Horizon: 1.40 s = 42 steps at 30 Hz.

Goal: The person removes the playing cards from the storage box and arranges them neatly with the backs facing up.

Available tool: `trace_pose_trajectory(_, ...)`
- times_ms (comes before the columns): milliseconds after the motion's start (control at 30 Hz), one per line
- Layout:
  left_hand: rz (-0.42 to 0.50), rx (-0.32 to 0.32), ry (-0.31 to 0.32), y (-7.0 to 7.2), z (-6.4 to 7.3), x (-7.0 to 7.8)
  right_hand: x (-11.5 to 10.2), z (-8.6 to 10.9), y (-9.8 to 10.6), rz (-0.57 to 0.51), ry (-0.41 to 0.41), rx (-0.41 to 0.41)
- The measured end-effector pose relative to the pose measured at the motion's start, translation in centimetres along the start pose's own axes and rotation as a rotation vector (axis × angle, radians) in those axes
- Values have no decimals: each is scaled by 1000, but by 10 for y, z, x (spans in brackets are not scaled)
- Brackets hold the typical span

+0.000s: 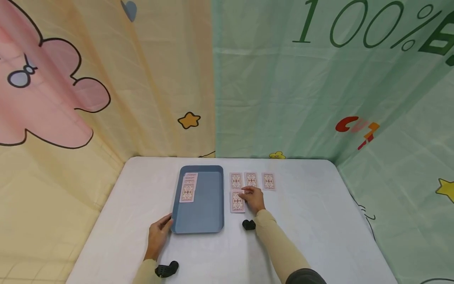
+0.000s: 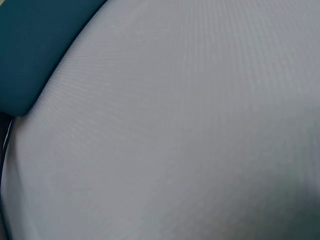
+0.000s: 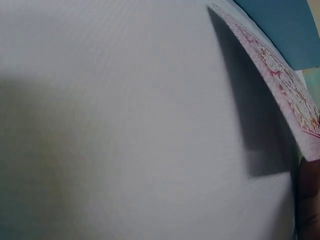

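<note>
In the head view my right hand (image 1: 252, 199) pinches a playing card (image 1: 236, 203) by its right side, patterned red back facing up. The right wrist view shows this card (image 3: 280, 75) tilted, one edge raised off the white cloth with a shadow beneath. My left hand (image 1: 158, 235) grips a blue-grey tray (image 1: 207, 209) at its left rim, near the front corner. On the tray's left part, several playing cards (image 1: 188, 191) overlap in a column, backs up. The tray's corner (image 2: 30, 55) fills the upper left of the left wrist view.
Three more face-down cards lie in a row behind my right hand: a left one (image 1: 235, 180), a middle one (image 1: 250, 178) and a right one (image 1: 268, 181). White cloth covers the table (image 1: 305, 221). Printed curtains (image 1: 266, 98) hang along its back and sides.
</note>
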<state>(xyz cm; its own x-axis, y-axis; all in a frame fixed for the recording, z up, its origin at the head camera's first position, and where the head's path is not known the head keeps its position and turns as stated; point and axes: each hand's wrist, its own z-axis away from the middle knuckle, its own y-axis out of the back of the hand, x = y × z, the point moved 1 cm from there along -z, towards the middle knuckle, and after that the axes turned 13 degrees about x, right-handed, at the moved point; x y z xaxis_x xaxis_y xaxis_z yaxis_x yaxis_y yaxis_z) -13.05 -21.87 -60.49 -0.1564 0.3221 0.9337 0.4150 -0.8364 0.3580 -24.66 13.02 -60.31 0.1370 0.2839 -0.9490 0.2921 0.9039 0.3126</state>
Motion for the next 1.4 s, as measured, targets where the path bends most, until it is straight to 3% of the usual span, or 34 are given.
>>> trace_pose_trajectory(233, -4, 0, -2, 1, 0, -1, -1, 2, -2, 97, 122, 17)
trace_pose_trajectory(467, -2, 1, 20, 0, -1, -3, 2, 1, -4, 140, 192, 17)
trace_pose_trajectory(900, -25, 4, 17, -1, 0, -2, 0, 1, -1, 198, 226, 35)
trace_pose_trajectory(1067, -26, -8, 32, 0, 1, -1, 0, 2, 2, 212, 205, 70)
trace_pose_trajectory(1200, -13, -12, 35, 0, 1, -1, -3, 1, 5, 190, 190, 87)
trace_pose_trajectory(1400, -4, -8, 28, -1, -2, -2, -12, 0, 1, 126, 212, 51)
